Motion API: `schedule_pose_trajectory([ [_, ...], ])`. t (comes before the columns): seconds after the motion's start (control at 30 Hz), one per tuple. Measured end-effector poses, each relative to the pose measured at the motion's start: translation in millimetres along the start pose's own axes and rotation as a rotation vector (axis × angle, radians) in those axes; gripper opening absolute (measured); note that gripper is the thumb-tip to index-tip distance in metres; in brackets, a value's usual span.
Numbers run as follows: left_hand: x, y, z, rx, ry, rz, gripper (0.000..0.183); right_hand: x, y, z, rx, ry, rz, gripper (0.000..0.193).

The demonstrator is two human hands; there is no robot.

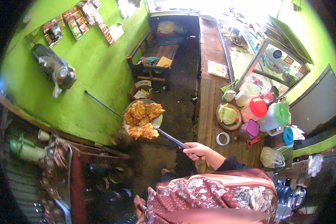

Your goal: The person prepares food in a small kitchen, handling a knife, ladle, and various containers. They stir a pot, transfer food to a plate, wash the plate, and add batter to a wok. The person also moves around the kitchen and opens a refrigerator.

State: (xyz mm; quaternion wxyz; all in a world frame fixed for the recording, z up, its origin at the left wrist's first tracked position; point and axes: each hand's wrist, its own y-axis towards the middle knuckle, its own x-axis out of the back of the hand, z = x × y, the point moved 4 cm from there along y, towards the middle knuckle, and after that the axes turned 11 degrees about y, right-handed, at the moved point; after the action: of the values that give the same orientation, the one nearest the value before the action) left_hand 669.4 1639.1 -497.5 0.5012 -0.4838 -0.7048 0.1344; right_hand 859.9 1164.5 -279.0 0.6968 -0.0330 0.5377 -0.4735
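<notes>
My right hand (196,151) is closed around the dark handle of a long-handled skimmer (172,139), held out ahead of me. Several golden-brown fritters (143,116) are heaped on its round head, which hangs over the dark floor. A thin dark rod (102,103) with a knobbed end reaches from the wall side to the head's left edge; whether it belongs to the skimmer I cannot tell. Low down beside my floral maroon garment, a small patch of skin (139,202) appears to be my left hand, its fingers unclear and nothing visibly held.
On the right, a wooden counter (209,100) carries a plate (233,127) with leafy food, a white tape ring (223,139), lidded plastic jugs (273,117) and a glass case (274,61). A bench (153,61) and cardboard box (140,89) stand by the green wall.
</notes>
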Motion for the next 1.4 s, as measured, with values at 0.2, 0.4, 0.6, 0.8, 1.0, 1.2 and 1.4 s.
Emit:
schedule_pose_trajectory([
  [0.2,43.2,133.4,-219.2,-0.19,-0.066,0.162,0.025,-1.4,27.4,49.5,0.177,0.133,-0.091,0.025],
  [0.4,-46.6,176.3,-357.6,-0.212,0.275,0.307,0.029,38.3,49.0,87.1,0.341,0.195,-0.243,0.028],
  [0.6,-69.8,148.7,-425.3,-0.628,0.371,0.427,0.035,75.7,89.8,157.5,0.469,0.249,-0.332,0.024],
  [0.8,-47.9,163.4,-476.7,-0.445,0.478,0.399,0.036,93.5,106.9,242.0,0.46,0.312,-0.365,0.023],
  [1.0,-123.8,218.7,-510.8,-0.416,0.37,0.394,0.037,107.3,125.8,305.7,0.48,0.331,-0.374,0.024],
  [1.2,-279.2,349.9,-601.0,-0.457,0.36,0.444,0.037,168.9,198.5,363.5,0.521,0.358,-0.396,0.024],
  [1.4,-277.9,505.2,-687.6,-0.501,0.424,0.265,0.038,222.1,300.6,456.6,0.572,0.456,-0.357,0.018],
])
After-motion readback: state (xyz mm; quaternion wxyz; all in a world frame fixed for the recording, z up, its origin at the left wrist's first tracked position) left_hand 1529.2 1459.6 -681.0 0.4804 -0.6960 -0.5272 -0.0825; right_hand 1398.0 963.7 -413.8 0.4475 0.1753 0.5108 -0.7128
